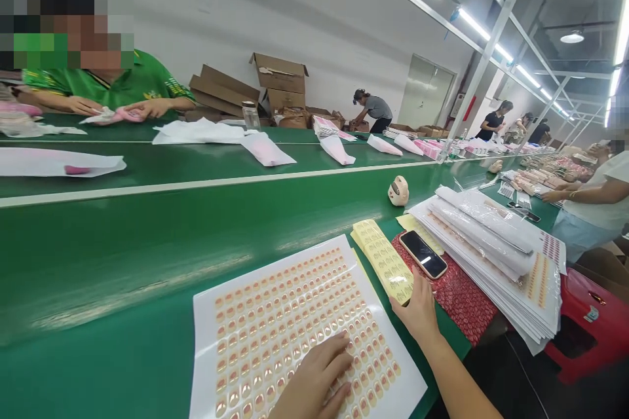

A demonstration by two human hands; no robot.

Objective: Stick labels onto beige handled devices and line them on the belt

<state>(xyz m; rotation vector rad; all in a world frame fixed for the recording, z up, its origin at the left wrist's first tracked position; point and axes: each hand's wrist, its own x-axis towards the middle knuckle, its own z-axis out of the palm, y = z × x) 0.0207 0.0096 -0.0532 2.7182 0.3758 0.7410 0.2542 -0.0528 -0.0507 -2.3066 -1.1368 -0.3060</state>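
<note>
A white sheet (275, 275) printed with rows of small oval gold-and-red stickers lies on the green table in front of me. My left hand (319, 373) rests on its lower part, fingers spread and slightly bent, holding nothing. To the right of the sheet is a stack of yellow label strips (383, 258) with small dark print. My right hand (417, 311) grips the near end of that stack, thumb at the bottom edge and fingers along the right side. Beside those fingers lies a phone (423, 254) with a dark screen, on a red patterned mat (466, 304).
A thick pile of plastic-wrapped sticker sheets (491, 242) lies at right, above a red plastic stool (590, 321). A small pale figurine (398, 190) stands beyond the labels. White-and-pink packets (268, 148) line the green belt (147, 229). A person in green (147, 78) sits opposite; others work farther off.
</note>
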